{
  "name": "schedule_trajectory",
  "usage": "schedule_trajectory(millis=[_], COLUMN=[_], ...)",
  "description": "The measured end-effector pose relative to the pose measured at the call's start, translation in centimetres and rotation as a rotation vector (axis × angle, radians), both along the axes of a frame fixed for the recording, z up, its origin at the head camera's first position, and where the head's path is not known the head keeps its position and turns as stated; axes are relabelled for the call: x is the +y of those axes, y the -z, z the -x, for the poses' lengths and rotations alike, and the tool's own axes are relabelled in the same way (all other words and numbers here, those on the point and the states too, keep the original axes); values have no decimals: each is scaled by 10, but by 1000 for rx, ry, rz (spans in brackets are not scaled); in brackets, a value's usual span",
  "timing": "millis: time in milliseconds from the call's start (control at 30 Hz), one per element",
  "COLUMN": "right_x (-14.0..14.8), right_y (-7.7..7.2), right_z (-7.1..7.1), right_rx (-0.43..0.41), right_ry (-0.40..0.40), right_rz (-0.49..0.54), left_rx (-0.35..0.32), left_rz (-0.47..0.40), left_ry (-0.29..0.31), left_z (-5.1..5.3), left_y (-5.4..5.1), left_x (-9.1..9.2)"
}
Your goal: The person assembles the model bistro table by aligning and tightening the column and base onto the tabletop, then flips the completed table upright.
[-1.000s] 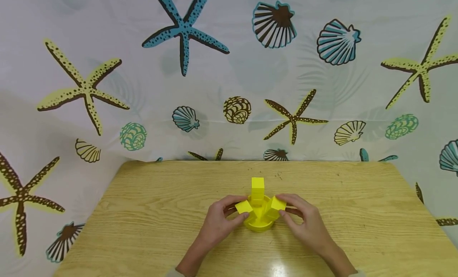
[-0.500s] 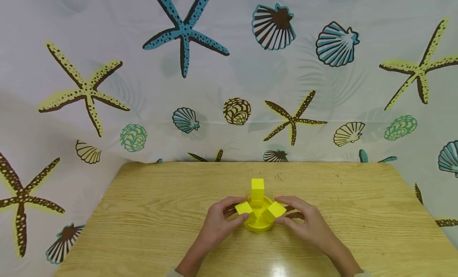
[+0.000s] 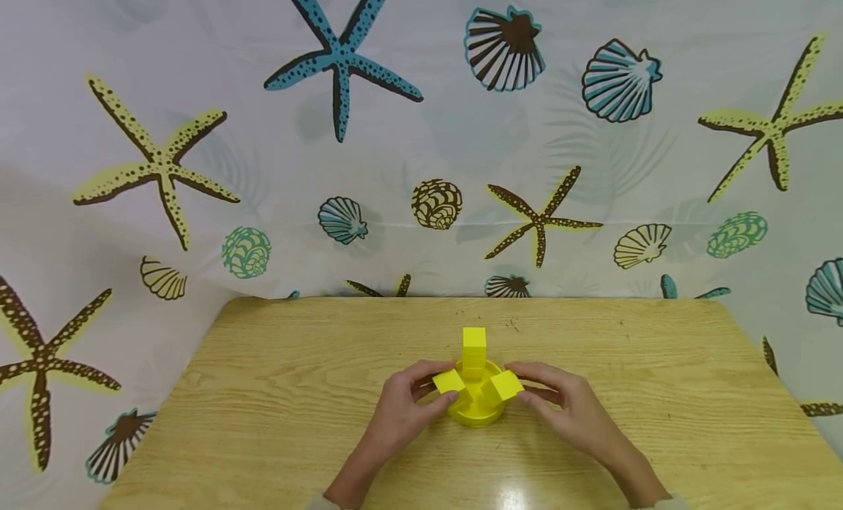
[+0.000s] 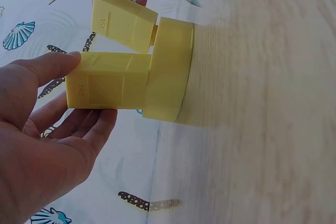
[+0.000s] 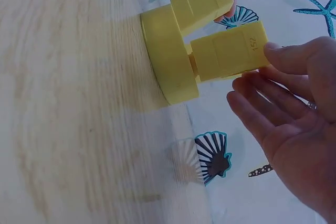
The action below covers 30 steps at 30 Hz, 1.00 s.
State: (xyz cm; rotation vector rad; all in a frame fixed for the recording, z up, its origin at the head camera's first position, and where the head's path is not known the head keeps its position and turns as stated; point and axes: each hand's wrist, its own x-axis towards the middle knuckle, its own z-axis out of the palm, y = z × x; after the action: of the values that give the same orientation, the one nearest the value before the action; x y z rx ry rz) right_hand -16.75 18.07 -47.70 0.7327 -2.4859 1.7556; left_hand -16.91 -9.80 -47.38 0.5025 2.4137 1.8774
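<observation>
A round yellow base [image 3: 477, 418] stands on the table with three yellow blocks rising from it. My left hand [image 3: 403, 407] pinches the left block [image 3: 449, 382] between thumb and fingers; in the left wrist view that block [image 4: 107, 81] meets the base's rim. My right hand [image 3: 571, 404] holds the right block [image 3: 507, 385] by its outer end. In the right wrist view this block [image 5: 228, 51] leans slightly, and a narrow neck [image 5: 192, 66] shows between it and the base. Neither hand touches the back block [image 3: 474, 342], which stands upright at the base's far side.
The wooden table [image 3: 296, 364] extends to both sides of the base. Behind it hangs a pale cloth [image 3: 395, 151] printed with starfish and shells, close along the table's back edge.
The right block has turned a little in my right hand, and the right thumb and fingers have shifted on it. My left hand and the other blocks stay in place.
</observation>
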Motion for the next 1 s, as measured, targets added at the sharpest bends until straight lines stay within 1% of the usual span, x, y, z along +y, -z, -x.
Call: schedule_trajectory(millis=[100, 267, 633, 733, 900, 1000], right_x=[-1, -5, -10, -12, -17, -20], right_y=[-1, -2, -3, -2, -2, -3], right_z=[0, 1, 4, 3, 2, 3], right_rx=[-21, -14, -37, -8, 87, 104], right_ry=[2, 31, 71, 67, 33, 18], right_rz=[16, 26, 15, -3, -72, -110], left_rx=[-2, 4, 16, 13, 13, 19], left_rz=[-7, -24, -15, -11, -10, -15], left_ry=[0, -4, 0, 7, 9, 9], left_z=[0, 1, 1, 0, -1, -1], left_y=[0, 0, -1, -1, 0, 2], left_x=[0, -1, -3, -2, -2, -1])
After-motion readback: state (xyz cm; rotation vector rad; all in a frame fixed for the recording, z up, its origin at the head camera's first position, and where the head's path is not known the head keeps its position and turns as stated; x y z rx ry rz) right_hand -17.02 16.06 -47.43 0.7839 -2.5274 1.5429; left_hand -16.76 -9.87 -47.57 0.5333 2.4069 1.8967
